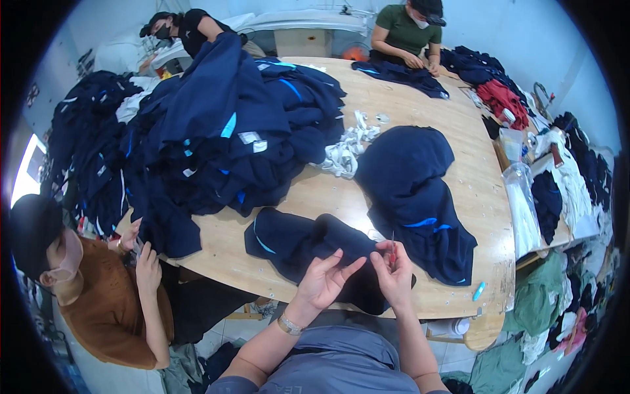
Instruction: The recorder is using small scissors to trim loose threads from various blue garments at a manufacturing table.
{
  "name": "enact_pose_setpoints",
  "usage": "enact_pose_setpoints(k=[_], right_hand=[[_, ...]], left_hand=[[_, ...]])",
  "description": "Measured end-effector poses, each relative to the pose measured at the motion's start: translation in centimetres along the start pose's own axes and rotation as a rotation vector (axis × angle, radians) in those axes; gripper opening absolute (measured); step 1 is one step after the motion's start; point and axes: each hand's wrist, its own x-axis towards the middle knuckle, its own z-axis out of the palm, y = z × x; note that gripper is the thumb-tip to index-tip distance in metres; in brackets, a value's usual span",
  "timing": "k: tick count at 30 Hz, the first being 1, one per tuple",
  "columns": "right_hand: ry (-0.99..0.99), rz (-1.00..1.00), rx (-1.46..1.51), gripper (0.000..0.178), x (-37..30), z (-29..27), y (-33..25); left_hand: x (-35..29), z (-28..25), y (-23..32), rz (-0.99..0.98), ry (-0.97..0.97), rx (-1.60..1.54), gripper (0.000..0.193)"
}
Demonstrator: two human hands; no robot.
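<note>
In front of me on the table lies a navy garment piece [289, 230] with a light-blue curved trim at its left end. My left hand [321, 279] is over this cloth, palm up, with its fingers apart and nothing visible in them. Just to its right, my right hand [395, 279] is closed around a small red-handled tool [393, 255], whose thin point faces away from me; its exact kind is too small to tell. Beyond my right hand, a second navy garment [407, 164] with bright-blue strips is spread on the table.
A tall heap of navy garments [223, 118] covers the table's left side. White fabric scraps [348, 148] lie beside it. A light-blue capped item [479, 291] sits near the right edge of the wooden table [489, 223]. Co-workers are at the left [111, 302] and far side [407, 39].
</note>
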Motion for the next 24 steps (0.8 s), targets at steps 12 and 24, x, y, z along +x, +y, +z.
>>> enact_pose_setpoints(k=[12,24], right_hand=[[0.129,-0.082,0.072,0.015,0.8,0.4,6.2],[0.261,-0.148,-0.963,0.039,-2.2,-0.5,4.5]], left_hand=[[1.4,-2.7,-2.7,-0.056,-0.001,-0.296,0.020],[1.4,-2.4,-1.7,-0.112,0.041,-0.405,0.025]])
